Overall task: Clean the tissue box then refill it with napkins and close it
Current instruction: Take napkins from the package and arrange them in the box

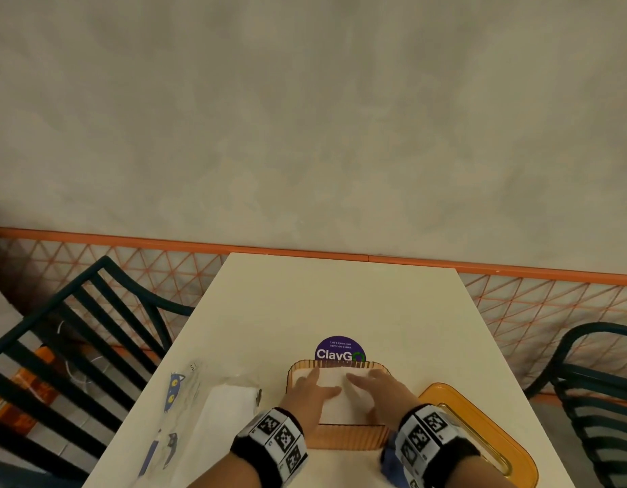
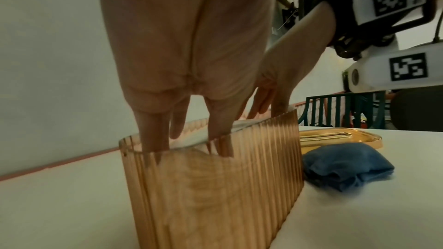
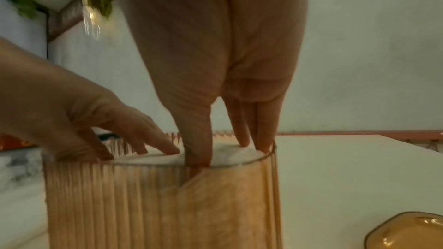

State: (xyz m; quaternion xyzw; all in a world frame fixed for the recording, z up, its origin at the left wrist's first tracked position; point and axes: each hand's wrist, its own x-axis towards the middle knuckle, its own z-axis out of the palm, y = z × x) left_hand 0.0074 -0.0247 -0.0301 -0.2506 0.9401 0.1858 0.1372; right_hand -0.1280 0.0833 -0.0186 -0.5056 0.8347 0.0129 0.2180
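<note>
**Both hands flat on the napkins inside the open tissue box**

Head view: the amber ribbed tissue box stands uncovered on the cream table, just in front of a purple round sticker. A white stack of napkins fills it. The left hand and right hand lie side by side on the stack, fingers stretched forward, gripping nothing. The amber lid lies on the table to the right of the box, and a blue cloth sits under the right wrist. A clear plastic napkin pack lies to the left. Dark chairs stand at either side.

Left wrist view: the left hand reaches down past the box's rim, its straight fingers inside against the napkins. The right hand enters beside it. The blue cloth touches the box's wall; the lid lies behind it.

Right wrist view: the right hand presses extended fingers onto the white napkins level with the rim. The left hand spreads its fingers on the same stack. A corner of the lid shows at lower right.
</note>
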